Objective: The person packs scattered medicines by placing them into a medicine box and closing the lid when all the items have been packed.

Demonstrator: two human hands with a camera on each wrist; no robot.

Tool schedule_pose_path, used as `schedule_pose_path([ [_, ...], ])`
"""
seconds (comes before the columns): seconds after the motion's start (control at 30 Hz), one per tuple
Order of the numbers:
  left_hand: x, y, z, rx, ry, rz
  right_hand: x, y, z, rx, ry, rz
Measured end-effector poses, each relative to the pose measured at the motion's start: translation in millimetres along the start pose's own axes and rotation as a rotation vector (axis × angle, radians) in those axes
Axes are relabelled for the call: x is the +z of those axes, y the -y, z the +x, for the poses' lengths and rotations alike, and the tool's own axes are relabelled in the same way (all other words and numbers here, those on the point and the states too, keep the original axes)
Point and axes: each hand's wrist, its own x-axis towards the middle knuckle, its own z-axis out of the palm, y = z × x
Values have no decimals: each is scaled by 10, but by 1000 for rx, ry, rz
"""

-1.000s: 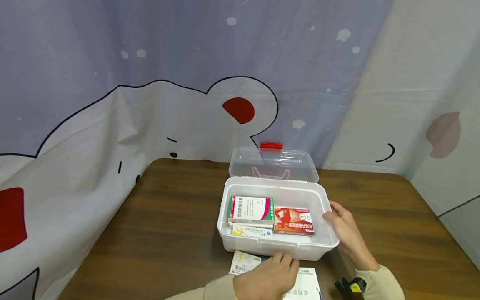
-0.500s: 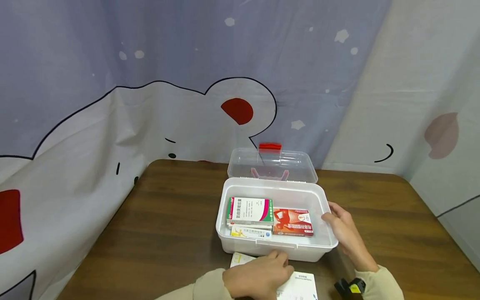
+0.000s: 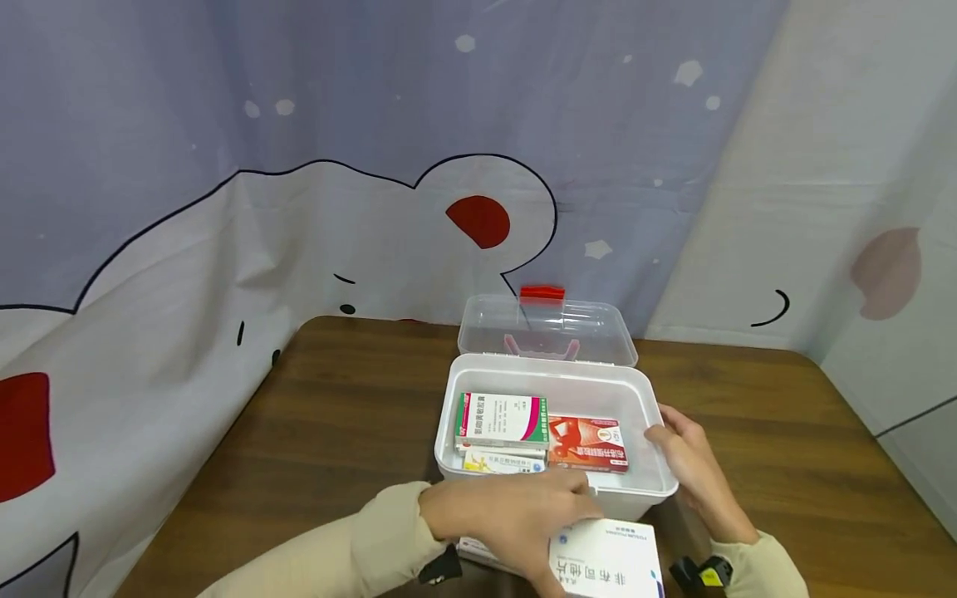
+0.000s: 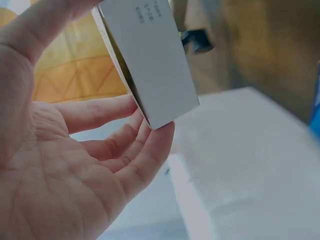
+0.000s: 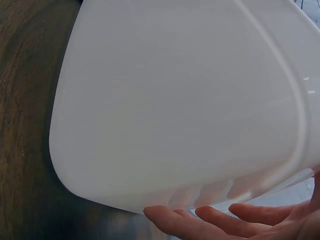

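Note:
My left hand (image 3: 516,511) pinches a white medicine box (image 3: 609,556) by its end, thumb on one side and fingers on the other. The left wrist view shows the end flap of this medicine box (image 4: 150,60) between thumb and fingertips. Just behind it stands a white plastic storage box (image 3: 635,502), which my left hand partly overlaps. My right hand (image 3: 695,465) grips the storage box's right rim, thumb over the edge and fingers along the outer wall. Inside lie a green-and-white medicine box (image 3: 501,418), a red medicine box (image 3: 586,443) and a white-and-yellow one (image 3: 504,462).
A clear lid (image 3: 598,328) with a red latch (image 3: 542,292) leans open behind the storage box. Another medicine box (image 3: 478,552) lies on the wooden table (image 3: 336,440), mostly hidden under my left hand. A printed curtain (image 3: 359,232) hangs along the table's back and sides.
My left hand has taken hold of the white medicine box and raised it, moving slightly right and toward the storage box. My right hand stays on the rim.

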Motion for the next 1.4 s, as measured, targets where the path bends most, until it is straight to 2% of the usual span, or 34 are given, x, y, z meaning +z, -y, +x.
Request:
schedule_pose_path([
  [0.17,-281,8,0,-66,-48,35,6,-11,-7,-17,-8,-12],
  [0.3,-420,67,47,-132,-98,35,2,-11,-5,-5,-3,-17],
  [0.47,-440,192,178,-201,-131,46,-1,-15,2,4,-1,-5],
  [0.67,-393,373,366,-283,-126,37,3,-22,7,-12,2,11],
  [0.9,-297,573,544,-359,-92,47,4,-24,2,10,-7,-3],
  [1.1,-211,604,631,-400,17,100,14,-16,-1,-3,-8,29],
  [1.23,-263,582,646,-418,63,126,12,-15,-4,-5,-14,31],
  [1.4,-429,579,650,-445,64,129,7,-15,0,-8,-10,37],
])
